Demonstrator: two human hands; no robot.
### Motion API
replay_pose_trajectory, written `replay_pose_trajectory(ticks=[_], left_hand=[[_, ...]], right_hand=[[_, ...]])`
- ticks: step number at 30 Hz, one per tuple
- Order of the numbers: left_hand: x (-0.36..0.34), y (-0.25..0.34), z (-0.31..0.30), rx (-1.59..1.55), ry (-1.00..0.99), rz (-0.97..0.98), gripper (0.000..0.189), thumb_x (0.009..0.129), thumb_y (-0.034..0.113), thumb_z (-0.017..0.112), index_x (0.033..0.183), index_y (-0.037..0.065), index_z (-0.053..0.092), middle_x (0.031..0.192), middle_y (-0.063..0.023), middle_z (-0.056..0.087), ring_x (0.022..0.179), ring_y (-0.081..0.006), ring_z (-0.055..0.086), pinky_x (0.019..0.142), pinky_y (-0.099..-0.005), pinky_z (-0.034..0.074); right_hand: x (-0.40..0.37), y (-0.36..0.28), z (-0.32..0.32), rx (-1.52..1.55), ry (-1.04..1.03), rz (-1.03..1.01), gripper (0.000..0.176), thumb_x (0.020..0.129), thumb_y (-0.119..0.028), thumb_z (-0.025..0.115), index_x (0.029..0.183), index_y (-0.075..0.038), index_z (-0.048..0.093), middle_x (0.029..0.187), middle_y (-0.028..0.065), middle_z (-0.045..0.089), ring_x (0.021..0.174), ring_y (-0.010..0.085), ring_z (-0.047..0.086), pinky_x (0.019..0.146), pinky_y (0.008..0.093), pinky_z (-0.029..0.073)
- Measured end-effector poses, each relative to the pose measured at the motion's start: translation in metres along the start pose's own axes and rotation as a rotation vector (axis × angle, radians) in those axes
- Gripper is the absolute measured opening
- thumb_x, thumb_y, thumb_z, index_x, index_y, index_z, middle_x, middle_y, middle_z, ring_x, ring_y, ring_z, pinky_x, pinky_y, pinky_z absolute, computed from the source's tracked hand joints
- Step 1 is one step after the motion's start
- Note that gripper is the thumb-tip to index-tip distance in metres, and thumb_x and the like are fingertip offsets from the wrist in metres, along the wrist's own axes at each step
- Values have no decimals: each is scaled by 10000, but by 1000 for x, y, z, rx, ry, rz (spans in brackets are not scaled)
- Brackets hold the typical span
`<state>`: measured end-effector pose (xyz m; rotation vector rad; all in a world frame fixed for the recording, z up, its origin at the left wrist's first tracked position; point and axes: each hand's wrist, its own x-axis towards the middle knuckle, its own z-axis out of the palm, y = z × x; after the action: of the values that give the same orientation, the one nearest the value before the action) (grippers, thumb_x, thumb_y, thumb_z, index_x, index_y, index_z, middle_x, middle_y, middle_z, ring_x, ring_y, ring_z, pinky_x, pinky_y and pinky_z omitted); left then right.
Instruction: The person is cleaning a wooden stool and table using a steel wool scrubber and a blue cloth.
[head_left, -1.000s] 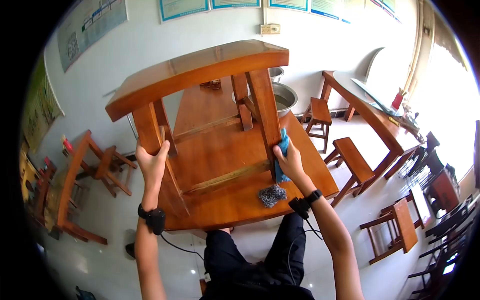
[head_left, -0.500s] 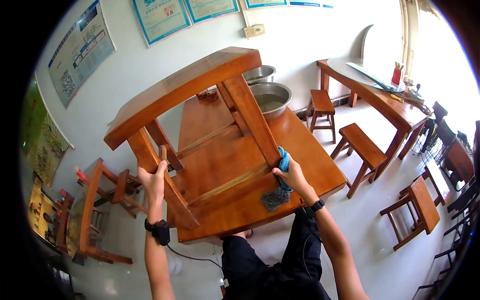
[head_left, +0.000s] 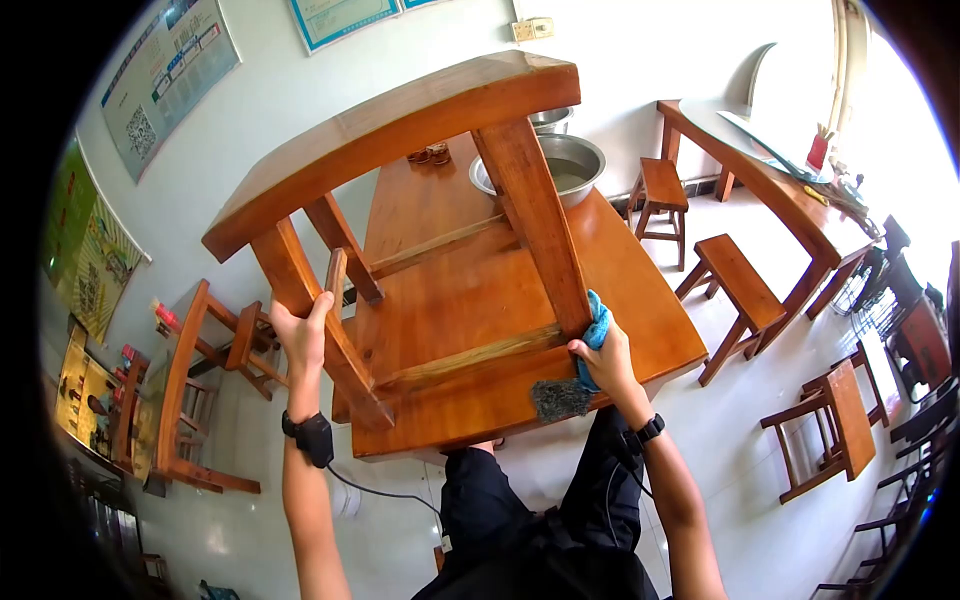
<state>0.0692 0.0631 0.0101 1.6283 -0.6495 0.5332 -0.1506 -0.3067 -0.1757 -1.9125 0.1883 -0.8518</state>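
Observation:
A wooden stool [head_left: 400, 140] stands upright over the table [head_left: 450, 315], its seat at the top and its legs toward me. My left hand [head_left: 302, 338] is closed round the stool's near left leg and side rail. At the lower part of the near right leg is my right hand [head_left: 608, 358], closed on a blue cloth [head_left: 597, 322] with the thumb lying against the wood. Just below that hand, a grey steel wool scrubber [head_left: 560, 399] overlaps the table's front edge.
Metal basins [head_left: 585, 160] with liquid stand at the table's far end, beside small brown items [head_left: 430, 154]. To the right are more stools [head_left: 738, 285] and another table [head_left: 770, 180]. A cable [head_left: 385, 493] runs from my left wrist.
The view has shifted, and the stool's seat now appears higher and larger. Both hands keep their grip at the legs; the right hand and cloth appear slightly farther right.

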Motion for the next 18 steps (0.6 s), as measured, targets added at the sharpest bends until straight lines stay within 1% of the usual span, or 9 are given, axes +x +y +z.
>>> replay_pose_trajectory(ticks=[1, 2, 8, 11, 12, 15, 16, 17, 18], left_hand=[[2, -2, 0, 4, -2, -4, 300, 849, 15, 763, 1105, 0, 607, 1002, -56, 665, 869, -149, 646, 793, -306, 529], [5, -2, 2, -6, 1, 9, 299, 851, 17, 765, 1104, 1, 607, 1001, -53, 664, 867, -148, 644, 794, -306, 527], [12, -20, -10, -35, -23, 24, 302, 864, 36, 778, 1114, 5, 611, 1001, -47, 667, 867, -146, 645, 800, -305, 526], [15, -39, -17, 28, -39, 63, 321, 899, 69, 779, 1161, -4, 608, 1043, -70, 685, 863, -150, 659, 798, -307, 536], [11, -29, -11, 34, -25, 64, 342, 915, 93, 784, 1181, -7, 596, 1049, -75, 686, 865, -152, 660, 794, -307, 538], [6, -10, -4, 133, 53, 130, 432, 957, 157, 788, 1282, -13, 559, 1093, -82, 674, 924, -159, 651, 816, -305, 536], [2, -13, -1, 128, 52, 98, 440, 959, 161, 787, 1292, -11, 557, 1112, -85, 671, 929, -162, 648, 831, -308, 532], [6, -10, -3, 120, 74, 83, 447, 961, 164, 787, 1302, -10, 555, 1131, -88, 667, 934, -165, 645, 846, -311, 529], [9, -15, -7, 125, 63, 88, 451, 961, 162, 787, 1306, -14, 555, 1159, -98, 666, 935, -171, 644, 863, -316, 526]], right_hand=[[-3, 0, 2, -16, 51, -27, 866, 861, -329, 881, 1539, 18, 470, 1355, 208, 676, 1283, 311, 642, 1108, 398, 469], [-3, 6, 4, -43, 101, -91, 880, 846, -404, 883, 1513, 24, 500, 1315, 209, 697, 1236, 322, 674, 1066, 404, 501], [-21, 8, 15, -98, 145, -91, 946, 833, -575, 830, 1494, 23, 516, 1291, 231, 695, 1197, 388, 687, 1022, 423, 526], [-23, 7, 18, -113, 189, -196, 871, 811, -493, 871, 1462, -12, 548, 1251, 233, 696, 1148, 447, 676, 963, 444, 544], [-25, 3, 15, -84, 140, -128, 873, 845, -568, 813, 1464, -13, 548, 1262, 246, 684, 1156, 468, 659, 967, 457, 539], [-17, 5, 0, -71, -5, -99, 857, 871, -604, 769, 1464, -24, 554, 1262, 255, 676, 1158, 482, 648, 973, 472, 533], [-13, 9, -6, -137, 16, -158, 851, 875, -625, 751, 1468, -46, 558, 1265, 250, 679, 1170, 469, 652, 973, 477, 529], [-9, 16, -2, -197, 93, -286, 764, 903, -576, 754, 1429, -48, 587, 1221, 240, 695, 1136, 455, 670, 954, 473, 536], [-15, 12, -11, -147, 190, -130, 715, 920, -542, 749, 1399, -32, 603, 1231, 239, 688, 1150, 443, 661, 975, 473, 521]])
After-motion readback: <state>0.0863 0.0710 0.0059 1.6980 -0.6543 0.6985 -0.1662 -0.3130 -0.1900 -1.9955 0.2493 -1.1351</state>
